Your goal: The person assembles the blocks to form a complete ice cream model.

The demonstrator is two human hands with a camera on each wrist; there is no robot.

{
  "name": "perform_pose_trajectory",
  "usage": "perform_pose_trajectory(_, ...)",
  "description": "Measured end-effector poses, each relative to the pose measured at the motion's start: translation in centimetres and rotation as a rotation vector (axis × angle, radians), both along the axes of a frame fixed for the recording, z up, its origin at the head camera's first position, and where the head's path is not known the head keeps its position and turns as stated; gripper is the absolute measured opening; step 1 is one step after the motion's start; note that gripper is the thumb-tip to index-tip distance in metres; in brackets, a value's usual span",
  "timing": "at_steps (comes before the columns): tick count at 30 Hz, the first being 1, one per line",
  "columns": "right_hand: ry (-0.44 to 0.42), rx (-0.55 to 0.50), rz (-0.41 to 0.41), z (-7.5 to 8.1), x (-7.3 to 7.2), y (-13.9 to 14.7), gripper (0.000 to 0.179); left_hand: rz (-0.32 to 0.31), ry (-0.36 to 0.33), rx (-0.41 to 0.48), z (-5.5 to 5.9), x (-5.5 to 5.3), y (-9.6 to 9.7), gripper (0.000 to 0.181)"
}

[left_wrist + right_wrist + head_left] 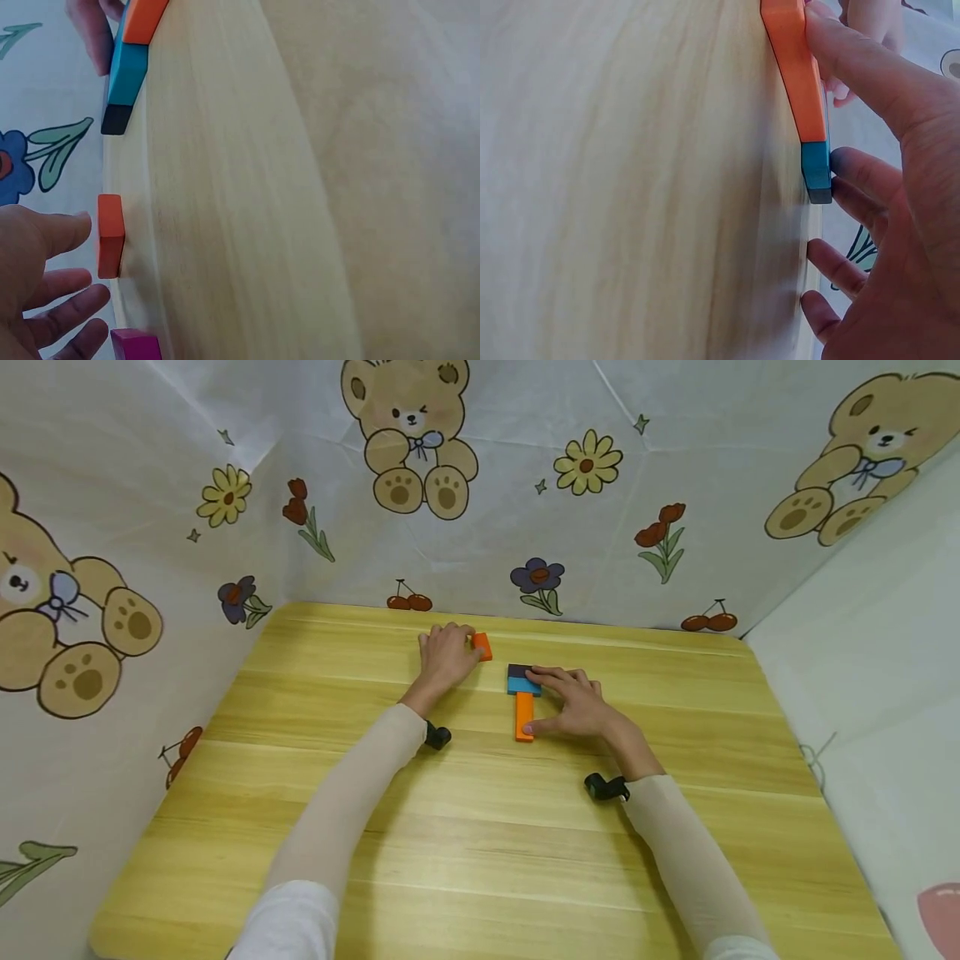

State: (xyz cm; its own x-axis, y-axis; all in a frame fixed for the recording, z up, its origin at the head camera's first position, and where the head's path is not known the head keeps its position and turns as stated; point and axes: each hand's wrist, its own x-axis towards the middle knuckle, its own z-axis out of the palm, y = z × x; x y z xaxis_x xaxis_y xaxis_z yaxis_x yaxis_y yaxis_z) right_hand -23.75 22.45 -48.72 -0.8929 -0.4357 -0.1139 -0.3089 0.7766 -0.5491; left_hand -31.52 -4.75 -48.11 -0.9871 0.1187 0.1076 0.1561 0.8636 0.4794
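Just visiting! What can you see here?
Dark block: one, blackish, far end of T shape
Blue block: one, blue, touching dark block
Long orange block: one, orange, touching blue block
Small orange block: one, orange, left of dark block
Magenta block: one, magenta, bottom of left wrist view
Table: one, yellowish wood, under blocks
Printed sheeting: count unclear, white, around table
Wrist cameras: two, black, one each side
Sleeves: two, beige and white, lower head view
Left grip: one, bare, beside small orange block
Right grip: one, bare, touching long orange block
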Motion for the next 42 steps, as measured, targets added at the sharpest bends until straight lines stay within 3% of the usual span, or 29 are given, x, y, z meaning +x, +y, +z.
perform_pose_trajectory(12, 0.005, 0.01, 0.003, -0.4, -0.15, 0.08, 0.103, 0.018, -0.015, 0.003, -0.66, -0.38, 0.23, 0.053)
perform_pose_trajectory(22, 0.0, 0.005, -0.006, -0.18, -0.05, -0.01, 0.103, 0.006, -0.029, 0.026, -0.49, -0.27, 0.21, 0.05)
perform_pose_trajectory(29, -0.008, 0.011, -0.005, -0.34, 0.0, 0.12, 0.103, -0.027, -0.082, 0.114, -0.47, -0.4, 0.47, 0.042)
perform_pose_trajectory(35, -0.011, 0.014, -0.005, -0.34, 0.04, 0.14, 0.103, -0.007, -0.104, 0.197, -0.39, -0.39, 0.43, 0.039)
perform_pose_trajectory(42, -0.008, 0.008, -0.007, -0.35, 0.1, 0.14, 0.103, 0.001, -0.085, 0.194, -0.38, -0.63, 0.34, 0.033)
